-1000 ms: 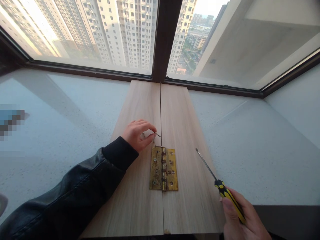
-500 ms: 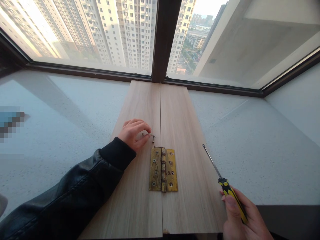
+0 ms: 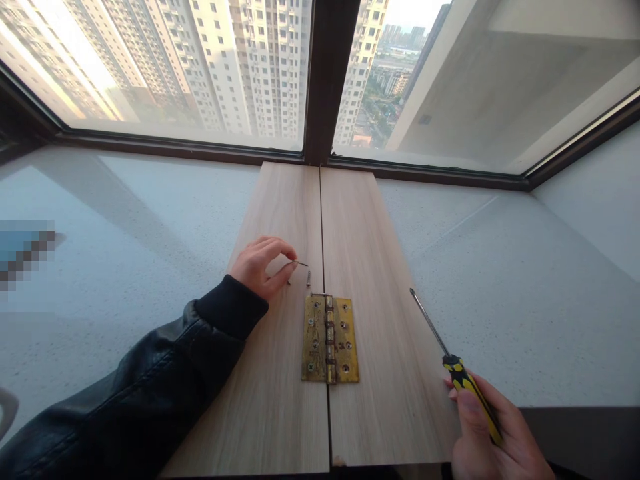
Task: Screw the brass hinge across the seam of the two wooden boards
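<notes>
Two pale wooden boards (image 3: 373, 240) lie side by side on a grey sill, joined across their seam by a brass hinge (image 3: 329, 339). My left hand (image 3: 260, 267), in a black leather sleeve, rests on the left board just above the hinge and pinches a small screw (image 3: 301, 264) between thumb and forefinger. Another loose screw (image 3: 309, 277) lies on the board beside it. My right hand (image 3: 495, 440) at the lower right grips the yellow-and-black handle of a screwdriver (image 3: 457, 370), its shaft pointing up-left over the right board, clear of the hinge.
The grey speckled sill (image 3: 125, 253) spreads to both sides of the boards. A dark window frame (image 3: 325, 80) and glass stand right behind them, with tower blocks outside. A blurred blue patch (image 3: 23, 250) lies at the far left.
My left hand has drawn slightly left and back from the seam with the screw. My right hand with the screwdriver has shifted a little right and down.
</notes>
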Motion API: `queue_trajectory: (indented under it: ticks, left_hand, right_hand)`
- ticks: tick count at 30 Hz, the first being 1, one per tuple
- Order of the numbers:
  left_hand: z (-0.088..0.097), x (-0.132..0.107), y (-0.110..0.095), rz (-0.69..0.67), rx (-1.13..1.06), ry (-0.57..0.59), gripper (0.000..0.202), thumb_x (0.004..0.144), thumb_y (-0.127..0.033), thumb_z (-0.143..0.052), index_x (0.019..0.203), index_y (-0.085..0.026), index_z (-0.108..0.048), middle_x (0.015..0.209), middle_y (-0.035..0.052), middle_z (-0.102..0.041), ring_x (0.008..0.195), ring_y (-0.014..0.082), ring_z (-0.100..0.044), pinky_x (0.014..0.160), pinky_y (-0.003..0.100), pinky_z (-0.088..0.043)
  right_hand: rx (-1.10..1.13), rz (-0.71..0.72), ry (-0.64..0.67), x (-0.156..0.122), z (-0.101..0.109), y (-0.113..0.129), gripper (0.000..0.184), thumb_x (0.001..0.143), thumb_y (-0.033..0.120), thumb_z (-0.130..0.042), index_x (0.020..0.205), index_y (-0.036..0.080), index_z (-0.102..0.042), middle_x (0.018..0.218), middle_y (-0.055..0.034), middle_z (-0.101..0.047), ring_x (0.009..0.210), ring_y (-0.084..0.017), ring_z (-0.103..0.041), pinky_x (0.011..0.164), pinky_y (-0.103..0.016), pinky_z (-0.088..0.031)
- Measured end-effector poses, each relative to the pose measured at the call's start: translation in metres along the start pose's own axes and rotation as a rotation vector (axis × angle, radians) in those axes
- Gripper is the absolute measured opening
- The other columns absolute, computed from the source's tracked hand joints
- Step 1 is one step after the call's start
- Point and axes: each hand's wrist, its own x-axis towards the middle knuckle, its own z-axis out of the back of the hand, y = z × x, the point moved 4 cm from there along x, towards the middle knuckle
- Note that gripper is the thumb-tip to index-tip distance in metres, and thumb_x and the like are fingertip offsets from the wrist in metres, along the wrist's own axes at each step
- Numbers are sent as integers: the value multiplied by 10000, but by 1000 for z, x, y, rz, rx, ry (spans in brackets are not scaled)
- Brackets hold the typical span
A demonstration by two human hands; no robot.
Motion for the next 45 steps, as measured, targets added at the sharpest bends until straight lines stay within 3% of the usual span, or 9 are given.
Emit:
queue_trajectory:
  ticks: [2,6,10,18,25,38,45]
  left_hand:
    - [-3,3,-15,-24,-40,45,41,765,-181,-564,764,-166,-602,754,41,-659,747,172,-580,709,337,-468]
    - [-19,12,-53,-149,-72,201,66,763,-192,-555,741,-191,-617,695,-9,-661,731,161,-559,709,332,-399]
    - [-38,18,-70,-176,5,371,86,735,-159,-559,702,-200,-626,650,-33,-652,738,158,-559,714,333,-338]
    - [-49,17,-68,-235,142,438,123,746,-159,-542,646,-186,-609,622,-24,-629,734,164,-542,688,324,-315]
    - [-55,14,-83,-398,282,468,168,744,-132,-555,581,-157,-527,616,13,-599,750,177,-526,651,322,-316]
    - [-52,4,-82,-384,174,471,208,791,-130,-517,594,-163,-577,611,1,-617,714,169,-543,627,309,-357]
    - [-57,13,-64,-209,37,463,133,793,-173,-552,711,-175,-657,645,5,-658,694,175,-568,649,310,-400]
  right_hand:
    - [18,-4,-12,0,-1,-2,456,760,440,-648,1024,68,-641,872,-128,-639,763,-258,-618,807,-432,-485]
    - [46,-15,-27,1,-1,-8,442,748,455,-654,982,80,-644,835,-115,-637,757,-265,-622,811,-441,-485]
    - [45,-35,-13,2,1,-13,439,740,456,-659,985,93,-644,867,-126,-644,773,-278,-619,828,-459,-480]
    - [33,-61,8,3,2,-16,394,738,453,-659,936,112,-661,892,-118,-648,767,-269,-622,814,-425,-490]
    - [37,-34,10,3,2,-14,389,739,452,-657,925,110,-664,879,-114,-649,748,-254,-614,785,-404,-489]
    - [14,-6,46,3,1,-9,354,764,434,-635,916,116,-663,880,-102,-641,753,-232,-599,766,-354,-462]
    - [11,12,59,4,1,-8,350,765,434,-636,903,113,-663,871,-102,-644,743,-222,-594,753,-335,-460]
